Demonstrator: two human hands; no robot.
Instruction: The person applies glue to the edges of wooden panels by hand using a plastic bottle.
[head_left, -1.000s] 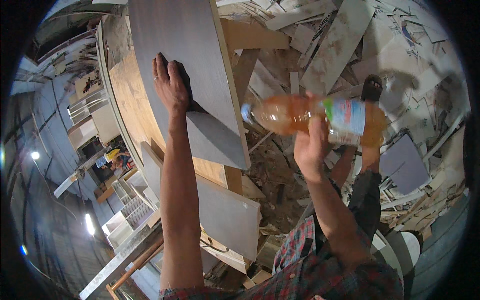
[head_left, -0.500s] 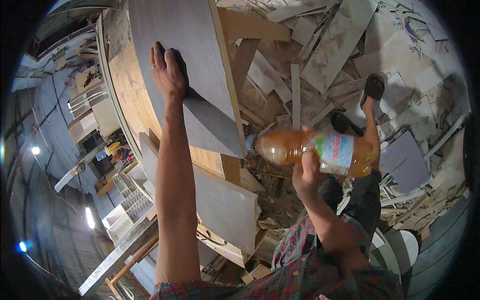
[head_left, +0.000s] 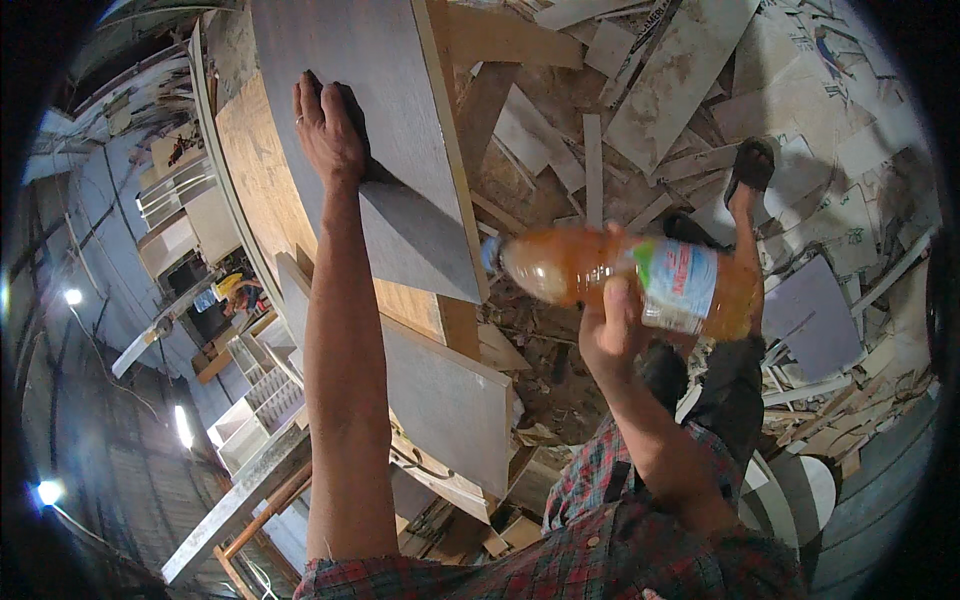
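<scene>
I had my right hand [head_left: 612,335] clamped round the clear plastic bottle of orange drink [head_left: 620,278] tipped sideways at chest height, left hand [head_left: 328,130] flat, fingers together, on the grey laminate board [head_left: 385,150]; drinking seemingly underway, calling for steadying next.

Greys, amber and plaid around the grey panel

The panel [head_left: 370,130] is plain pale grey with a light tan edge; left of it lies raw brown board [head_left: 262,180]. Right of the panel, the bottle [head_left: 620,280] holds amber-orange liquid, with a blue cap and a white label marked green, blue and perhaps red. Below the panel, the shirt [head_left: 620,545] is red-and-dark plaid. Offcuts [head_left: 660,90] beyond are whitish and tan.
</scene>
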